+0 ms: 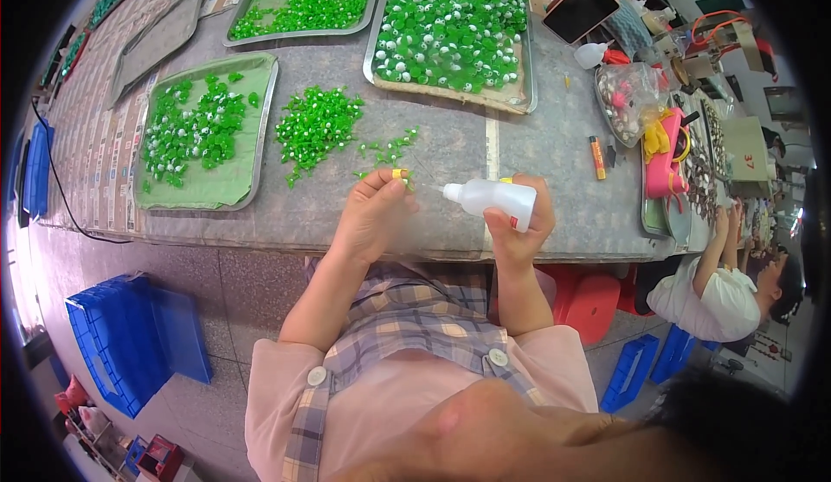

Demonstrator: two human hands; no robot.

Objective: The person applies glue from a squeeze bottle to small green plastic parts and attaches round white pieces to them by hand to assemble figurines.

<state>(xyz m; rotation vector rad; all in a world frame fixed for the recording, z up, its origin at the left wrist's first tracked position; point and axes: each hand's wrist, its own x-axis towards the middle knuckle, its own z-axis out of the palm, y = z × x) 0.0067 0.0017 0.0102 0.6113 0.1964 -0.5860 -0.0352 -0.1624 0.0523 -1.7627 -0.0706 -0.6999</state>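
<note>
My left hand pinches a small green plastic piece between thumb and forefinger, with yellow tape wrapped round a fingertip. In my right hand is a white squeeze bottle, tipped sideways. Its thin nozzle points left at the pinched piece; whether it touches cannot be made out. Just beyond my left hand lies a loose scatter of green pieces, and left of that a heap of small green pieces. A green-lined tray at the left holds green pieces with white, eye-like parts.
A tray of green-and-white pieces stands beyond my hands, another tray of green pieces at its left. On the right lie a glue stick, a pink case and a bagged bundle. A co-worker sits at the right.
</note>
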